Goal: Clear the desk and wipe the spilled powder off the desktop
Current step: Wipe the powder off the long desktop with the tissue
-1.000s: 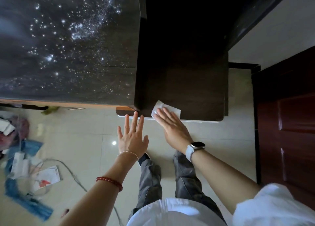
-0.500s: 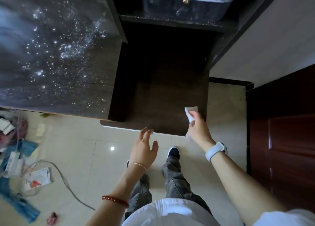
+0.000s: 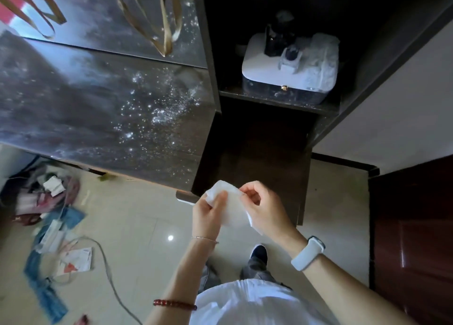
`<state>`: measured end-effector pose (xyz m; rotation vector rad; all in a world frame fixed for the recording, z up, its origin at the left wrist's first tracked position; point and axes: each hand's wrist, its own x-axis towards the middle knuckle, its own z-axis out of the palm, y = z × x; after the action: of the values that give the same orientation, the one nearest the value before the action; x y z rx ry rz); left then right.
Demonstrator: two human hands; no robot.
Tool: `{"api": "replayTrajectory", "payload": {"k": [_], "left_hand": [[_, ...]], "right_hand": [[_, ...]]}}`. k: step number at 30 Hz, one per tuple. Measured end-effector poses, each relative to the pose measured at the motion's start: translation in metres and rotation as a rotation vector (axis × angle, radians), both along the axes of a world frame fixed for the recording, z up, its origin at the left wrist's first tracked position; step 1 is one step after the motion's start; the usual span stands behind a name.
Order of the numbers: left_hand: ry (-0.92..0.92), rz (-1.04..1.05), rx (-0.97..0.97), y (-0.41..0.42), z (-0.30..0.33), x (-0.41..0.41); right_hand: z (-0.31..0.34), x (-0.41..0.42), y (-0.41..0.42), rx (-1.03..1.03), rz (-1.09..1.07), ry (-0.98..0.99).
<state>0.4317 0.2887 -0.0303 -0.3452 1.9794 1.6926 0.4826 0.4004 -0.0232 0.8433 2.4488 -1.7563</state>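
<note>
A white wipe [image 3: 231, 207] hangs in the air in front of me, below the desk's near edge. My left hand [image 3: 208, 213] pinches its left side and my right hand [image 3: 266, 208] pinches its right side, so both grip it. The dark glossy desktop [image 3: 61, 109] lies up and to the left. White spilled powder [image 3: 161, 111] is scattered over its right part, thickest near the dark vertical divider [image 3: 209, 79].
A dark lower shelf [image 3: 264, 158] sits right of the desktop. Above it a white-lidded box [image 3: 289, 79] with small bottles stands in a cubby. Ribbon handles [image 3: 159, 23] rest at the desk's back. Bags, papers and a cable [image 3: 107, 270] litter the floor at left. A red-brown door [image 3: 416, 239] is at right.
My right hand lifted the wipe off the lower shelf and drew it toward me. My left hand came over and took hold of its other side. My view tilted up toward the desk's back.
</note>
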Motion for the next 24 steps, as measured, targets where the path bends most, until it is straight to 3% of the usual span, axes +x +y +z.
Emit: {"api": "replayTrajectory", "payload": {"k": [7, 12, 16, 20, 22, 24], "left_hand": [[0.223, -0.011, -0.306, -0.031, 0.016, -0.053], [0.334, -0.084, -0.493, -0.078, 0.008, -0.133], [0.436, -0.186, -0.521, -0.107, -0.004, -0.195], [0.815, -0.475, -0.852, -0.127, -0.028, -0.222], [0.945, -0.735, -0.835, -0.134, -0.036, -0.211], [0.952, -0.987, -0.828, -0.14, -0.041, -0.196]], "right_hand": [[0.011, -0.049, -0.045, 0.007, 0.022, 0.021], [-0.008, -0.098, -0.059, 0.239, -0.055, 0.043], [-0.026, -0.13, -0.076, 0.426, -0.116, 0.028], [-0.045, -0.147, -0.093, 0.63, -0.112, -0.011], [-0.054, -0.148, -0.097, 0.629, -0.099, -0.043], [-0.059, -0.148, -0.097, 0.583, -0.095, -0.061]]}}
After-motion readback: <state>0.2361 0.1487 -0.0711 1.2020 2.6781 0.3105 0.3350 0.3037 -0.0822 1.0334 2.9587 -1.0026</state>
